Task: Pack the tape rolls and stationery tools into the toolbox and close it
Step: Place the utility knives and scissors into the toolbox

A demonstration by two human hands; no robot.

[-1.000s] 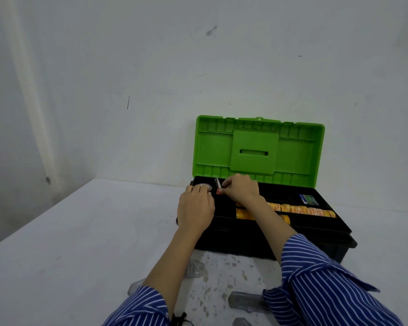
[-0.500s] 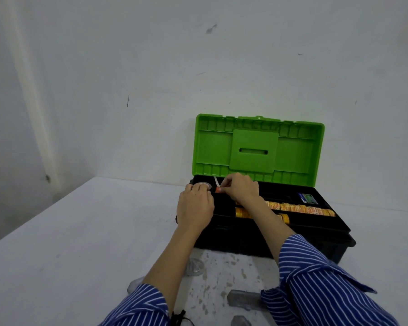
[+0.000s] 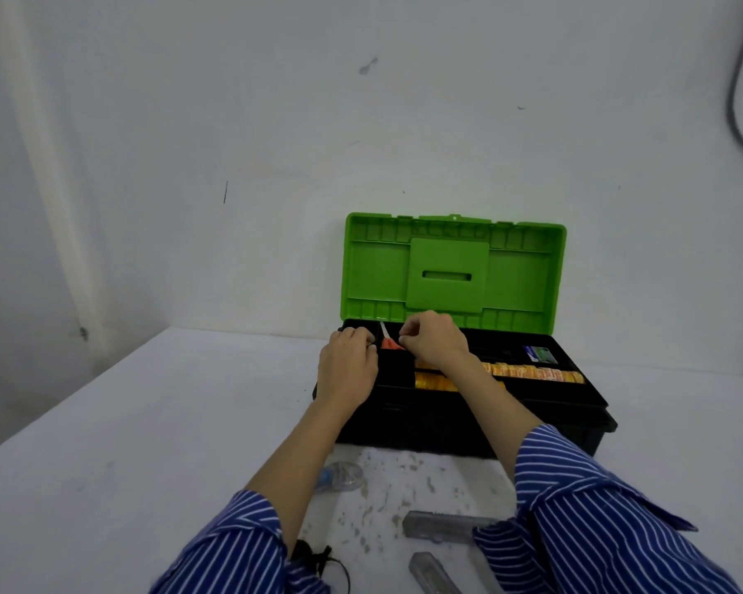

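Both hands have barely shifted: the right hand (image 3: 432, 340) still pinches the small orange tool (image 3: 389, 343) over the toolbox (image 3: 468, 426), the left hand (image 3: 348, 362) curls beside it, grip unclear, so packing continues.

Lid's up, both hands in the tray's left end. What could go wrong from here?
1. The green lid stands upright over both hands; if bumped, it may drop on them.
2. The right hand pinches a small orange-handled tool with its blade up, close to the left hand: possible nick.
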